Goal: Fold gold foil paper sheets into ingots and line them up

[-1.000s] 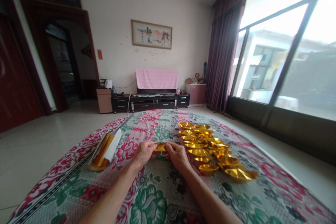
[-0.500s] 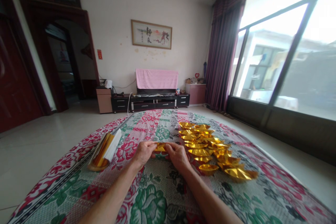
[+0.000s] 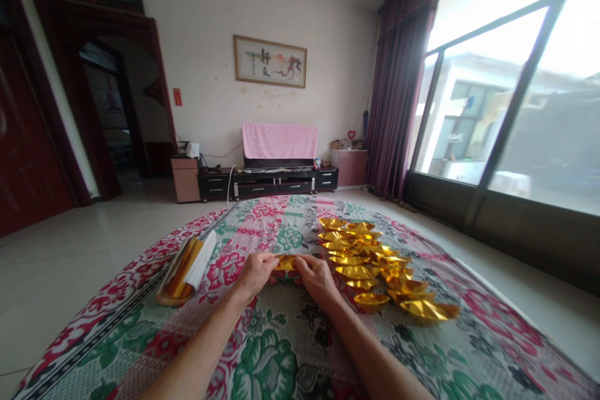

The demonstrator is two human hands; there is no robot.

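A small folded piece of gold foil paper (image 3: 286, 263) is held level above the cloth, one end in each hand. My left hand (image 3: 257, 272) pinches its left end, and my right hand (image 3: 315, 274) grips the right end with the thumb on top. Just right of my right hand, several boat-shaped gold foil pieces (image 3: 358, 272) stand in rows. Over to the left lies an open-ended holder (image 3: 174, 300) with gold sheets (image 3: 187, 265) and white paper (image 3: 202, 260) in it.
A floral cloth (image 3: 265, 359) covers the round surface under my arms. Beyond it stand a low black cabinet (image 3: 257, 188) and a pink cloth (image 3: 280, 141) over a screen. Windows and a purple curtain (image 3: 400, 94) are at the right.
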